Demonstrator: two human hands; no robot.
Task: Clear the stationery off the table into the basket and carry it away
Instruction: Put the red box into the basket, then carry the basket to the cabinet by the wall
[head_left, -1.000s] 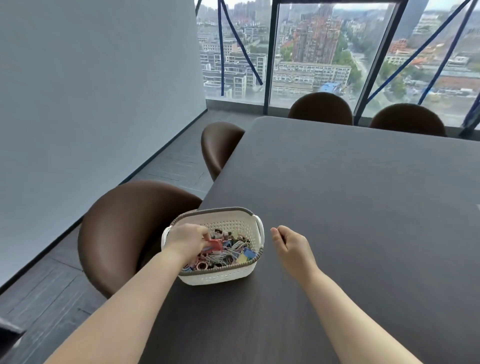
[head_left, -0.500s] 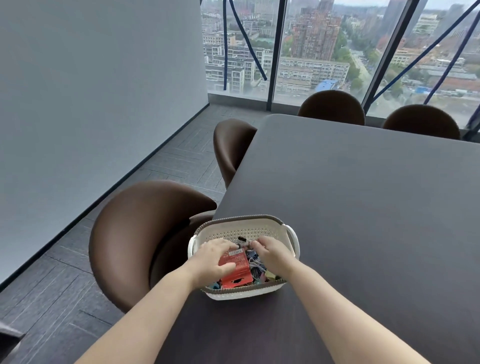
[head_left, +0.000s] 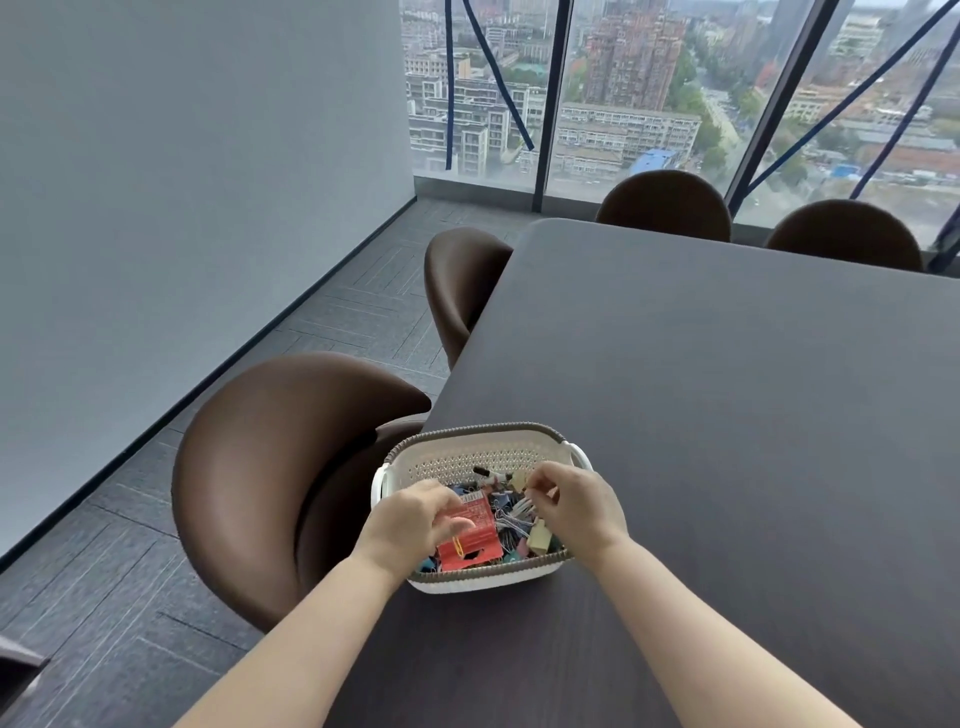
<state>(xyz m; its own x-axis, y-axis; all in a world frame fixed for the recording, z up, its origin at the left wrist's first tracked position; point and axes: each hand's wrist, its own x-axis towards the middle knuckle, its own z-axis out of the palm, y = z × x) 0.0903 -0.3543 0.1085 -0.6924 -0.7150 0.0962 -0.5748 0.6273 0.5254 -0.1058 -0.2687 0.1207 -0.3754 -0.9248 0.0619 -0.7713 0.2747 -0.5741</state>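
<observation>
Hands: left hand (head_left: 413, 525) curled on red packet (head_left: 470, 535), right hand (head_left: 576, 506) over basket (head_left: 483, 441)

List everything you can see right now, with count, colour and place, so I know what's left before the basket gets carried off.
basket: 1, white with grey-brown rim, on the table's near left corner
red packet: 1, red, in the basket under the left hand
binder clips: many, mixed colours, heaped in the basket; exact count cannot be told
table: 1, dark grey, nothing but the basket on the part in view
chairs: 4, brown; two along the table's left side, two at its far end by the window
window: floor-to-ceiling glass, city beyond
wall: grey, at left
left hand: 1, over the basket, fingers on the red packet
right hand: 1, over the basket, pinching among the clips
</observation>
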